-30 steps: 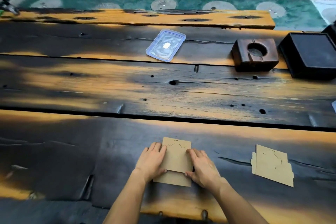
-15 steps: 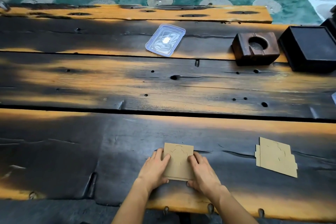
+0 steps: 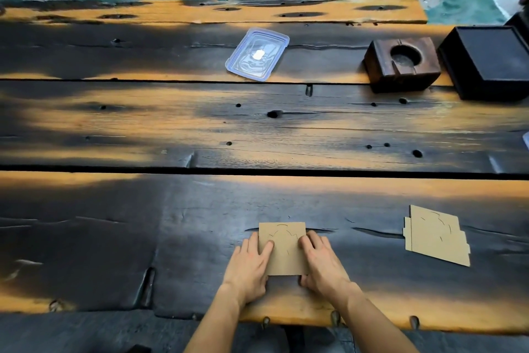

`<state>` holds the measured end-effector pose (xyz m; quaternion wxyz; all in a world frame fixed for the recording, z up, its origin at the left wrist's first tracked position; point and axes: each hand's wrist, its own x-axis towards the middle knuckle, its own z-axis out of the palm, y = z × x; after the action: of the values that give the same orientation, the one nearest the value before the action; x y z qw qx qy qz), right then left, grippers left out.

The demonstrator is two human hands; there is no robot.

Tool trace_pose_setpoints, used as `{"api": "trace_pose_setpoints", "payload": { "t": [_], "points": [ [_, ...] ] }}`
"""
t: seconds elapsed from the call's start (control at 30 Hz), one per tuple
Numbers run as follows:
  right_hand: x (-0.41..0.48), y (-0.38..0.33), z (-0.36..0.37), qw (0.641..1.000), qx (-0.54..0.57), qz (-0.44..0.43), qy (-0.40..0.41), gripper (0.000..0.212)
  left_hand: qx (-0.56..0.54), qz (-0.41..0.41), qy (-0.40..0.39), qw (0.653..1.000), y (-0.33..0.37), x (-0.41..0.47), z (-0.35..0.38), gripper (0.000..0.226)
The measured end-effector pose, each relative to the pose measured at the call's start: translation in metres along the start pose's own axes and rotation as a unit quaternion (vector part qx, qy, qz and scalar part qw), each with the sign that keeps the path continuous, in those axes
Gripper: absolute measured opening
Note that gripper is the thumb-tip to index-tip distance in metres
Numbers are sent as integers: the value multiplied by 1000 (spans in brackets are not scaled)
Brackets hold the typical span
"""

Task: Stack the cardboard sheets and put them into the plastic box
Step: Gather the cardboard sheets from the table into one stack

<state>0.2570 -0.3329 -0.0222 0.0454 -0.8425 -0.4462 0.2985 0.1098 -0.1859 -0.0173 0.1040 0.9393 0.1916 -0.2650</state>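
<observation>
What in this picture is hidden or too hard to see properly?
Head view only:
- How many sheets are in the stack: hands cover its sides.
- Pale object: cut off by the right edge.
- Dark box: cropped at the right edge.
- Whether the clear plastic piece is lid or box: unclear.

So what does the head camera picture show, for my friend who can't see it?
Two bare hands, left hand and right hand, press a small cardboard stack flat on a dark wooden table. More cardboard sheets lie to the right; a clear plastic lid lies far across.
</observation>
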Motion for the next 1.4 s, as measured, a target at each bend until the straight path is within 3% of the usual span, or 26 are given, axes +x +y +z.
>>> {"api": "trace_pose_setpoints", "payload": {
  "t": [0.33,0.47,0.6,0.7,1.13,1.4],
  "points": [
    [0,-1,-1,1000,-2,15,-15,71,6,-13,-10,1000,-2,3,2,79],
    [-3,5,-3,999,31,21,-19,76,30,-30,-12,999,-4,0,7,96],
    [-10,27,-11,999,47,15,-10,84,33,-49,35,998,8,3,-1,105],
    [-17,57,-21,999,38,26,-2,96,26,-24,48,998,39,21,-19,102],
    [-62,226,-70,992,-8,125,0,95,7,51,10,999,217,108,-52,98],
    [-83,312,-84,984,-7,178,-25,111,36,92,-17,995,289,150,-64,100]
  ]
}}
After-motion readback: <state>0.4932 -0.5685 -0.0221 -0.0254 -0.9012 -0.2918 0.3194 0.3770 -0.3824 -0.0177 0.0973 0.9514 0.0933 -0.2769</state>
